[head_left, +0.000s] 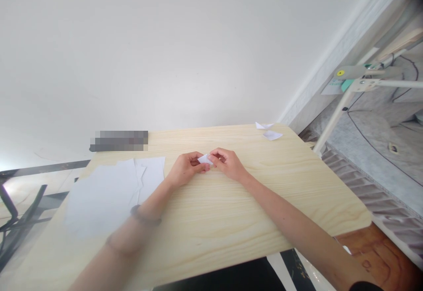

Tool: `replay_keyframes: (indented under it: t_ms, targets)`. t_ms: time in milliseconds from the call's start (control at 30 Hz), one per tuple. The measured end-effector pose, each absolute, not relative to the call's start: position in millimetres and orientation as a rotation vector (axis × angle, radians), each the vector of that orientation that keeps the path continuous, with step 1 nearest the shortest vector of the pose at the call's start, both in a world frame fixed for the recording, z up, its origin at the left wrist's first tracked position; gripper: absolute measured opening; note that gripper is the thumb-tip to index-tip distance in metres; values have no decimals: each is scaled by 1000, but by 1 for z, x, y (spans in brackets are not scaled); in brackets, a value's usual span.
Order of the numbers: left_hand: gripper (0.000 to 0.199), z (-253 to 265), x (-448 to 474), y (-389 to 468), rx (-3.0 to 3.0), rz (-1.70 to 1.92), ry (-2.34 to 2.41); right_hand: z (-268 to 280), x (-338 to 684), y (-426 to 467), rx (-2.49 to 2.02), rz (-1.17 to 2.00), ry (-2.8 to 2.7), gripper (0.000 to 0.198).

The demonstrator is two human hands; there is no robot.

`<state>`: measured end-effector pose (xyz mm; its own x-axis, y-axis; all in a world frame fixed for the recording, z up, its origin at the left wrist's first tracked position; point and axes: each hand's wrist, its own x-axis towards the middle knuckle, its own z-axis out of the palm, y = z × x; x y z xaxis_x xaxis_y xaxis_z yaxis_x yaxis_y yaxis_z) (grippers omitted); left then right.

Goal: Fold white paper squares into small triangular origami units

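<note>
While the small folded paper (203, 159) sits between both hands near the centre of the frame, neither is nearer: the left hand (185, 168) has its grip pinched on the paper's left part, and the right hand (228, 163) pinches its right end. Its long axis seems to run left to right over the table (224, 220). It looks white, creased and angular, partly covered by both hands.

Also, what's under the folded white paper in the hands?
Pale wood-grain tabletop shows around the folded white paper, the left hand and the right hand. What lies directly beneath them is covered, and whether the paper touches the tabletop cannot be told.
</note>
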<state>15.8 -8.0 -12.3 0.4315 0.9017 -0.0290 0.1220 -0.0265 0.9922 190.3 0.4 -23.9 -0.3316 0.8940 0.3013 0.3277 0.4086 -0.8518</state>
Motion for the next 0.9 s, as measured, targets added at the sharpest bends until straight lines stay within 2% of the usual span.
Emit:
replay_keyframes:
  t_ms: [267,533,900]
  targets:
    - [35,-10,14,-7,1532,834,1010,-19,193,-1,-1023,1036,-1835,23]
    - [28,-8,11,-5,1527,834,912,-20,198,0,-977,1224,-1813,27]
    - [25,-3,14,-8,1518,863,979,-21,196,-2,-1024,1139,-1861,24]
